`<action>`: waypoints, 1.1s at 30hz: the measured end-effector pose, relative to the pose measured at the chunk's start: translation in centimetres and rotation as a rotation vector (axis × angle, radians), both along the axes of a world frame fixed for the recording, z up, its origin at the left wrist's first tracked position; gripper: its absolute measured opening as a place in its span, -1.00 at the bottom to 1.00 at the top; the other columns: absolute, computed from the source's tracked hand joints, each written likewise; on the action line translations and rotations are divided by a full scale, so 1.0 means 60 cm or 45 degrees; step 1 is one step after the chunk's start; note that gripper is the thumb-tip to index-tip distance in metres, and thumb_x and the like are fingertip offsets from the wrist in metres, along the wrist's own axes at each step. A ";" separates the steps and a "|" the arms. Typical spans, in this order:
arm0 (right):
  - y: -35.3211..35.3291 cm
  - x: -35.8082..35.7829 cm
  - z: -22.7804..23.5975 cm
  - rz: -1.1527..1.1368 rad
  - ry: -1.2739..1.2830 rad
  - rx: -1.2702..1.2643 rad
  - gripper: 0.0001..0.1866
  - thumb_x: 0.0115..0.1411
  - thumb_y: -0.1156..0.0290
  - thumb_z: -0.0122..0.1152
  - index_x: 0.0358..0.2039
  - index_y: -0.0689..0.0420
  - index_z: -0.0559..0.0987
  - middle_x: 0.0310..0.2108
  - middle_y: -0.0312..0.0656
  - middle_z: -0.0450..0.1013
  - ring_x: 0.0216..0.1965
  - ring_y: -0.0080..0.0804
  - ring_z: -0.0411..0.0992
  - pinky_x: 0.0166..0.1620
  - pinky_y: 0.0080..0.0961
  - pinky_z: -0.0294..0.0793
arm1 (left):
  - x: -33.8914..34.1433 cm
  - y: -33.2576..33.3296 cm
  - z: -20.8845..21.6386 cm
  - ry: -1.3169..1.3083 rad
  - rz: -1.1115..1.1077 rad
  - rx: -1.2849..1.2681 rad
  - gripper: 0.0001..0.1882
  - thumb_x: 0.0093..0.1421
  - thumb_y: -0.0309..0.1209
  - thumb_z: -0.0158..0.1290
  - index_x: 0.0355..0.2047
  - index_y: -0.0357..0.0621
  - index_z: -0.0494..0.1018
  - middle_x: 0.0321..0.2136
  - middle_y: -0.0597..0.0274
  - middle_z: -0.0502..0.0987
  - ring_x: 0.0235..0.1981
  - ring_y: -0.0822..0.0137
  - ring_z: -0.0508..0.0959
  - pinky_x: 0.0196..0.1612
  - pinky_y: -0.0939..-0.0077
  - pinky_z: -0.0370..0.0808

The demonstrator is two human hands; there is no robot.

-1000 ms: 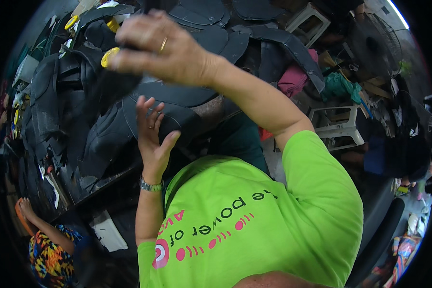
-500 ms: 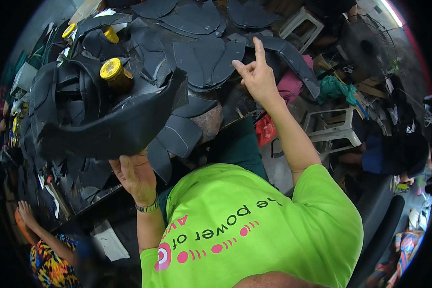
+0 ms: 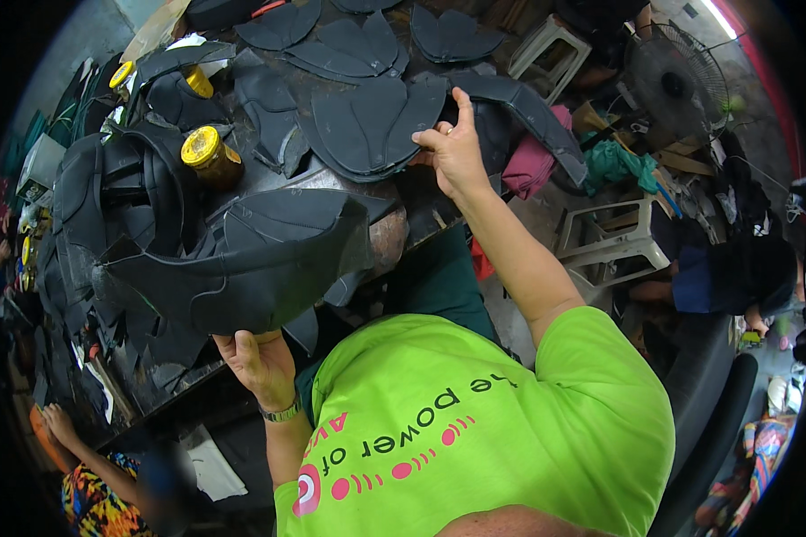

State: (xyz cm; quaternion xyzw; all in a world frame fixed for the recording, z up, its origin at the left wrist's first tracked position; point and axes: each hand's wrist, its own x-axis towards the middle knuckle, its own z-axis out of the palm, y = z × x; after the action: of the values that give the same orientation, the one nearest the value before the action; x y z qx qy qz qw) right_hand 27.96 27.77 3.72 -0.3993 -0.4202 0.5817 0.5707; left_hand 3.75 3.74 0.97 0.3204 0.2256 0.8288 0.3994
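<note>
In my left hand (image 3: 258, 362), at the near edge of the table, is a long curved black foam panel (image 3: 246, 285). The thumb shows below the panel's lower edge while the fingers are partly hidden behind it. My right hand (image 3: 457, 152) is at the right edge of a stack of petal-shaped black foam pieces (image 3: 372, 125). Its index finger and thumb are spread apart, and the other fingers are partly hidden. Just beyond that hand lies a long bent black foam strip (image 3: 533, 112).
An open-topped black foam shell (image 3: 130, 179) and a yellow-lidded jar (image 3: 210, 157) stand on the left. More petal-shaped pieces (image 3: 354, 45) lie at the back. Right of the table are pink cloth (image 3: 533, 166), a white stool (image 3: 613, 237) and a fan (image 3: 676, 85). Another person's arm (image 3: 90, 456) shows lower left.
The curved panel has tipped and turned in my left hand, so more of its upper edge and one end show. My right hand has shifted slightly left and nearer, its index finger less upright.
</note>
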 end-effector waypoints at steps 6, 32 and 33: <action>0.021 0.058 0.083 0.004 0.056 0.347 0.00 -0.05 0.82 0.09 0.41 0.01 -0.02 -0.28 -0.15 0.37 -0.36 -0.55 0.39 -0.43 -0.69 0.42 | -0.005 -0.006 -0.004 0.008 -0.148 0.097 -0.59 0.39 -0.43 -0.03 0.23 -0.07 0.31 0.14 0.22 0.48 0.14 0.27 0.49 0.22 0.26 0.40; 0.277 -0.083 0.082 0.522 -1.159 0.527 -0.13 0.10 0.40 0.33 0.36 0.05 0.07 -0.01 0.14 0.52 -0.02 -0.08 0.56 0.00 -0.29 0.53 | -0.052 -0.078 0.001 -0.243 0.356 -0.214 -0.49 0.40 -0.21 -0.06 0.29 -0.10 0.23 0.08 0.23 0.50 0.09 0.28 0.50 0.22 0.23 0.42; 0.199 -0.115 0.077 0.710 -1.145 0.767 -0.30 0.15 0.51 0.29 0.31 0.04 0.30 -0.27 -0.18 0.55 -0.30 -0.48 0.52 -0.17 -0.50 0.53 | -0.060 -0.081 0.000 -0.203 0.249 -0.146 -0.48 0.39 -0.21 -0.06 0.29 -0.10 0.23 0.03 0.24 0.52 0.05 0.30 0.52 0.19 0.25 0.44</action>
State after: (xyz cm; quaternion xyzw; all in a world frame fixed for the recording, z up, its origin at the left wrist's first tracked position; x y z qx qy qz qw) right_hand 21.07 39.70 8.31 -0.3017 -0.8550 0.3390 0.2511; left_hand 0.13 -1.15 1.00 0.2065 0.2702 0.8724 0.3510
